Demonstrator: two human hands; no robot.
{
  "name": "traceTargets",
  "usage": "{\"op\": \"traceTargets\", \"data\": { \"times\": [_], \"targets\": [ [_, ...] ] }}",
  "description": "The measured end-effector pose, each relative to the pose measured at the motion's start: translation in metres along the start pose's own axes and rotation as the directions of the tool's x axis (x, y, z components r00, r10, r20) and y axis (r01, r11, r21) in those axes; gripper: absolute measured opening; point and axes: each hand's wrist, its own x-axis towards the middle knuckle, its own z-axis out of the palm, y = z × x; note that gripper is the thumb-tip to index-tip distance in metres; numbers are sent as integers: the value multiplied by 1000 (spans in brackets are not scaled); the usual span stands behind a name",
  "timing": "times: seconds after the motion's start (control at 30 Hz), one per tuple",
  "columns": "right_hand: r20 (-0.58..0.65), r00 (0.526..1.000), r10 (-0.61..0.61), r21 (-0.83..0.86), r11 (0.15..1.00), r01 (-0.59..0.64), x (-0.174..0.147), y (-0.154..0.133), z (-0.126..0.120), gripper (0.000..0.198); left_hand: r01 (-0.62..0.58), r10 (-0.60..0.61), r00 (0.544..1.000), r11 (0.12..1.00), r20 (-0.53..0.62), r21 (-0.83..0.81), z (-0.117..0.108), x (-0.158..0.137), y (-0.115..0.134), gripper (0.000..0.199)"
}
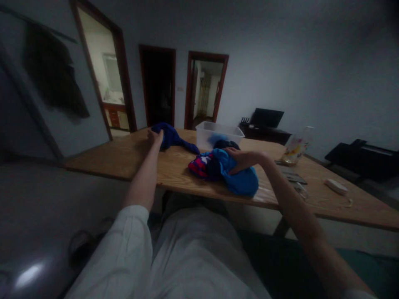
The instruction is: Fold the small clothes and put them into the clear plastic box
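Observation:
My left hand [156, 136] is closed on a dark blue cloth item [171, 135] at the left of the wooden table [131, 160]. A narrow part of that cloth trails right across the wood. Nearer the middle, my right hand [238, 158] grips a bright blue cloth item [241, 180], perhaps a cap, its fingers partly hidden by the fabric. Against its left side lies a red, white and navy patterned cloth [201, 165]. Behind my right hand is a dark, rounded cloth item [227, 144], in front of a clear plastic bin [204, 135].
Something blue shows through the bin. To the right stand a flower-patterned pitcher [294, 151], a flat dark item [291, 176] and a white oblong case [336, 187] with a cord near it. The table's front edge runs close to my body.

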Motion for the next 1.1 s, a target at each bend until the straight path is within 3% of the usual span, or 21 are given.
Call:
{"op": "traceTargets", "data": {
  "times": [0.07, 0.1, 0.2, 0.27, 0.4, 0.47, 0.57, 0.7, 0.73, 0.8, 0.87, 0.97, 1.1],
  "targets": [
    [-45, 998, -52, -11, 999, 51, 8, -13, 10, 102, 74, -74, 997, 997, 20, 11, 10, -7, 6, 93],
    [-62, 996, -59, -14, 998, 59, 11, -20, 13, 97, 45, -46, 998, 999, 34, 25, 15, -13, 10, 97],
    [-109, 991, -82, 3, 997, 83, 17, -40, 17, 81, -106, 104, 994, 989, 26, 100, 23, -35, 28, 102],
    [-160, 980, -120, 41, 991, 128, 23, -52, 19, 78, -300, 299, 954, 947, 23, 112, 21, -49, 44, 95],
    [-225, 953, -200, 81, 971, 223, 46, -65, 28, 77, -559, 557, 829, 828, 42, 41, 6, -66, 80, 57],
    [-237, 932, -275, 67, 952, 298, 63, -66, 32, 76, -631, 634, 765, 773, 118, -63, -1, -75, 96, 39],
    [-332, 886, -323, 26, 936, 350, 88, -65, 38, 66, -698, 724, 649, 689, 235, -196, -5, -91, 107, 35],
    [-503, 835, -224, 10, 964, 265, 99, -54, 45, 58, -755, 808, 482, 580, 340, -307, 2, -107, 94, 45],
    [-528, 822, -213, 4, 967, 253, 98, -47, 47, 55, -753, 800, 435, 575, 413, -320, 4, -108, 87, 50],
    [-580, 791, -195, -17, 974, 228, 90, -29, 53, 50, -788, 762, 354, 555, 543, -265, 7, -109, 71, 50],
    [-637, 757, -147, -41, 987, 157, 81, -9, 58, 53, -864, 772, 275, 460, 572, -206, 5, -109, 57, 54],
    [-636, 766, -94, -63, 996, 70, 70, 18, 64, 51, -922, 773, 232, 368, 590, -119, -6, -105, 45, 72],
    [-541, 837, -84, -109, 994, 29, 66, 28, 59, 54, -926, 721, 299, 377, 626, 8, -16, -99, 65, 61]
  ]
}}
